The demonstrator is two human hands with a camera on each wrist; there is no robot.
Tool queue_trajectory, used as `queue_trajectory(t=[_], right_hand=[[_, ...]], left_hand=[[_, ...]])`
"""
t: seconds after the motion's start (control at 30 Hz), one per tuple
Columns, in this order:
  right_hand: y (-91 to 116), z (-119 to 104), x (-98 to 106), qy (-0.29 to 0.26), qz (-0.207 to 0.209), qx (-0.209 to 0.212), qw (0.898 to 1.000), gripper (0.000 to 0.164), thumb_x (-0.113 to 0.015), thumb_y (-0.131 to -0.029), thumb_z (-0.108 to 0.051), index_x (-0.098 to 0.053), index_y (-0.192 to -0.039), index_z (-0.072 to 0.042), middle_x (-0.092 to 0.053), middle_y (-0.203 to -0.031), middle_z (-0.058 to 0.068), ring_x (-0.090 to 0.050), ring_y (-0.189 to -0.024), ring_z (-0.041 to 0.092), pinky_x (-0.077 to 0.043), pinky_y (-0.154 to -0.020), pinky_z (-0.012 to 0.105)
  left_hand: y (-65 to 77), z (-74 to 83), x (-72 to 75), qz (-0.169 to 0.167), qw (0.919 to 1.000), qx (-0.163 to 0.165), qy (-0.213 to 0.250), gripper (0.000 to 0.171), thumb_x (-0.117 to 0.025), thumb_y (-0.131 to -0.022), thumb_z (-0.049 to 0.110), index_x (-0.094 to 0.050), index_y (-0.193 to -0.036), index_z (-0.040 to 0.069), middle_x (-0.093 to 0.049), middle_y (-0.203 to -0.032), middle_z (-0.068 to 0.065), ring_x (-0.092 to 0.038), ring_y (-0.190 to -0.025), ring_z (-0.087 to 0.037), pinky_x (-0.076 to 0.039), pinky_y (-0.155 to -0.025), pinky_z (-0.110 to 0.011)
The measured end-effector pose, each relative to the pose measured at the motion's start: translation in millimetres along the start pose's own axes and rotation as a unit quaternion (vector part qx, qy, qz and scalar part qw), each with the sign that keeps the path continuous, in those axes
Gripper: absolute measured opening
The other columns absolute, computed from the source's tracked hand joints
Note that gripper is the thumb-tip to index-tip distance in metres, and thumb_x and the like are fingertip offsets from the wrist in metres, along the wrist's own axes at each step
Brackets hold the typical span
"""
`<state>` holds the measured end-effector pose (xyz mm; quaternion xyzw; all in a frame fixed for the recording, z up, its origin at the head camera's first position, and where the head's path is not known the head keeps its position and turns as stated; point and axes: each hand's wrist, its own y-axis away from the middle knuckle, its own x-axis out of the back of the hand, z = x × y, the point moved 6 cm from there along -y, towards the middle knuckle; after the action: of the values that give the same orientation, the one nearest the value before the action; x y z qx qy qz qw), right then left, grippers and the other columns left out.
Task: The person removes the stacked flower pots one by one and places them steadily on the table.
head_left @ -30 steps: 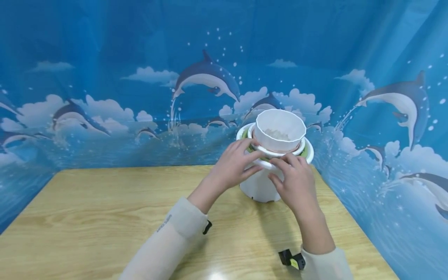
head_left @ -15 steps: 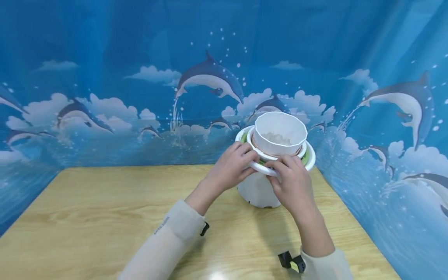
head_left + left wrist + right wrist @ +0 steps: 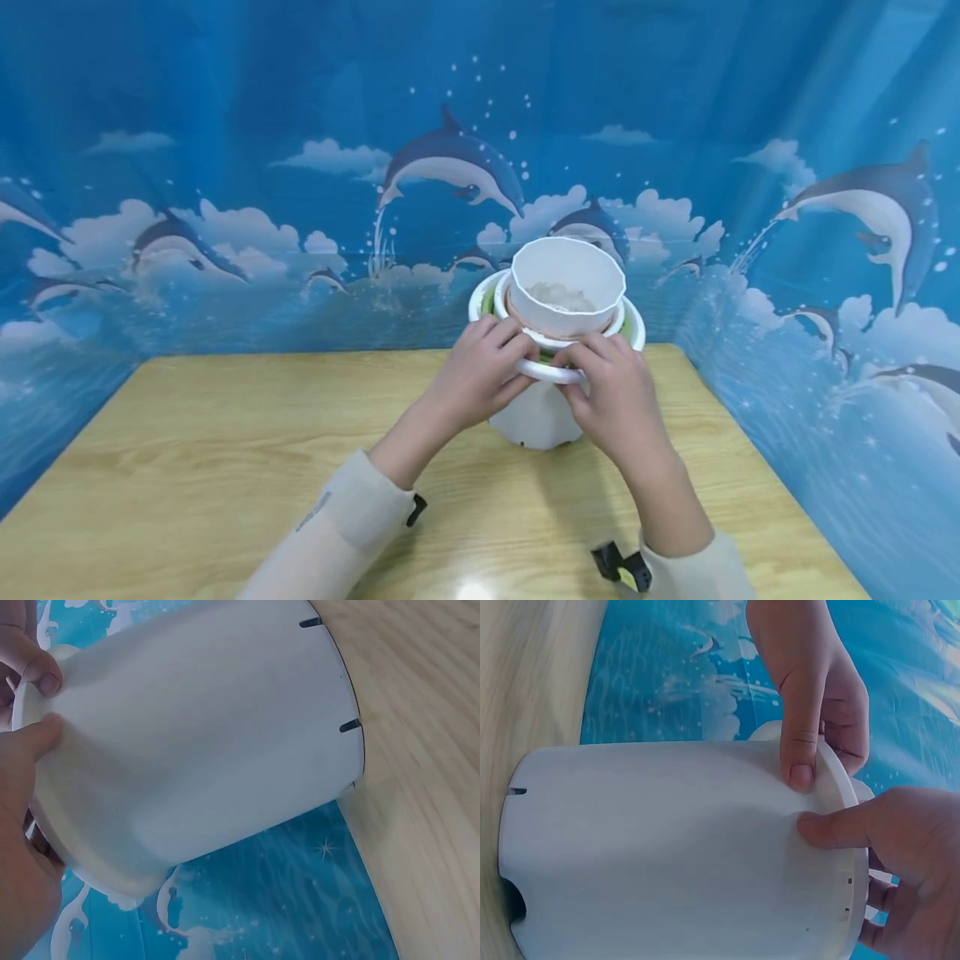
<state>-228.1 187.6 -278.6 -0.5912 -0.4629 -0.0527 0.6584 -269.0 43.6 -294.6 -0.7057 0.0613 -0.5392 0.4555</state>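
Note:
A tall white planter-like pot (image 3: 536, 417) stands toward the back right of the wooden table. Nested in its wide top are a green ring (image 3: 487, 302), a smaller white rim and a faceted white bowl (image 3: 581, 323) with pale, clear-looking lumps (image 3: 558, 297) in it. My left hand (image 3: 480, 371) grips the pot's front rim, thumb below and fingers over the top. Close beside it my right hand (image 3: 611, 392) pinches the same rim. Both thumbs press the smooth wall (image 3: 667, 840) under the lip in the right wrist view. Small slots (image 3: 349, 726) notch the base.
The wood-grain table (image 3: 262, 450) extends to the left and front. Blue dolphin-print sheeting (image 3: 300, 167) rises behind it and along the right side, close to the pot. Black camera mounts (image 3: 621, 567) hang at the sleeve cuffs.
The whole pot stack has shifted left and slightly toward me, with both hands moving along on it. The hands' fingers have settled closer around the front rim.

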Motion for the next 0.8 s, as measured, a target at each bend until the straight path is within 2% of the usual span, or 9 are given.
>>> queue_trajectory(t=[0.27,0.5,0.8], right_hand=[[1,-20,-4,-0.019,-0.003,0.028,0.999,0.030,-0.089,-0.068,-0.005,-0.068,-0.086,-0.017,-0.063,-0.091,-0.002,-0.056,-0.088,0.029,-0.045,-0.074,0.046],[3,-33,-5,-0.022,-0.024,0.035,0.999,0.029,-0.089,-0.070,-0.008,-0.068,-0.087,-0.019,-0.061,-0.092,-0.004,-0.054,-0.085,0.024,-0.044,-0.070,0.041],[6,-52,-4,-0.023,-0.039,0.061,0.997,0.026,-0.086,-0.072,-0.013,-0.068,-0.088,-0.023,-0.059,-0.090,-0.008,-0.053,-0.085,0.019,-0.043,-0.075,0.042]], left_hand=[[22.5,1.7,19.1,-0.004,0.9994,0.030,-0.018,0.017,-0.068,-0.095,0.035,-0.061,-0.096,0.020,-0.055,-0.094,0.003,-0.050,-0.092,-0.019,-0.043,-0.081,-0.036],[36.5,6.2,31.6,-0.008,0.9986,0.037,-0.038,0.017,-0.069,-0.094,0.033,-0.060,-0.097,0.019,-0.052,-0.094,0.002,-0.046,-0.087,-0.019,-0.040,-0.075,-0.035],[55.6,8.4,47.9,0.012,0.9981,0.058,-0.014,0.023,-0.074,-0.089,0.034,-0.057,-0.094,0.019,-0.050,-0.092,0.002,-0.043,-0.084,-0.019,-0.038,-0.075,-0.036]])
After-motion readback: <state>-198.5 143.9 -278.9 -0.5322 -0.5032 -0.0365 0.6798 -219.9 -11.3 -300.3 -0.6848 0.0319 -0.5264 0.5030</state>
